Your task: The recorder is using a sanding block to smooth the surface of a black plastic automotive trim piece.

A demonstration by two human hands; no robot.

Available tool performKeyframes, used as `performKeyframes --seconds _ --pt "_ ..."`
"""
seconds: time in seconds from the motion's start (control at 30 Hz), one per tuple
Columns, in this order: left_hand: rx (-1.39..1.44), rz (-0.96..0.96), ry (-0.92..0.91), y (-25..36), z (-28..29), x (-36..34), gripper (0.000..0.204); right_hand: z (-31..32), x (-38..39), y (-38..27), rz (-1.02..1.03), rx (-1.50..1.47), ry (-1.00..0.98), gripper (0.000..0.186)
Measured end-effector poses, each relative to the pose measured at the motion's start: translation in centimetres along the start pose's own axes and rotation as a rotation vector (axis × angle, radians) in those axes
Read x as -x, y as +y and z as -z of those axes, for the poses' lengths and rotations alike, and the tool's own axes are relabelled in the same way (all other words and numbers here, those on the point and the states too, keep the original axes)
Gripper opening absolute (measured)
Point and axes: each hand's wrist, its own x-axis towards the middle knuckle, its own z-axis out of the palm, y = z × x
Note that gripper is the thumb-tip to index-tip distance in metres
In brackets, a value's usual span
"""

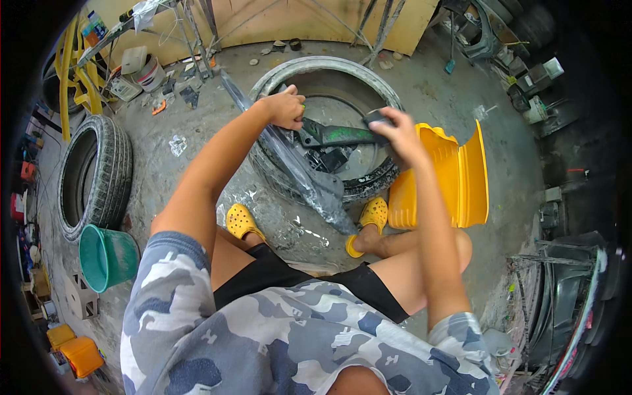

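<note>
My left hand point(286, 107) is closed at the left end of a dark plastic part point(339, 135) with green marks along it. Over the part's right end, my right hand point(399, 137) grips a small dark block point(376, 120); blur hides what kind it is. Both hands are above a tire point(266, 82) lying flat on the floor, its rim dusted pale. A long, glossy dark panel point(296, 164) slants across the tire's left side, passing below my left wrist. Smaller black pieces point(328, 159) show inside the tire's ring.
A yellow plastic bin-like piece point(428, 191) lies right of the tire. To the left are an upright tire point(95, 178) and a green bucket point(108, 257). A metal stand point(197, 39) and a white tub point(150, 74) are at the back. Car panels point(566, 296) crowd the right side.
</note>
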Motion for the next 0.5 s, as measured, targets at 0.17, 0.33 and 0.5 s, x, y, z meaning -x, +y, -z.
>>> performKeyframes --seconds 0.17,0.33,0.5 --pt "0.078 -0.072 0.024 0.5 -5.0 -2.2 0.032 -11.3 2.9 7.3 -0.066 -0.250 -0.104 0.039" --pt "0.147 -0.056 -0.013 0.9 -5.2 -2.0 0.026 -16.6 5.7 5.4 0.021 -0.033 -0.001 0.039" --pt "0.170 0.157 0.231 2.0 -4.9 0.1 0.026 -18.0 7.1 4.2 -0.011 0.019 0.022 0.039"
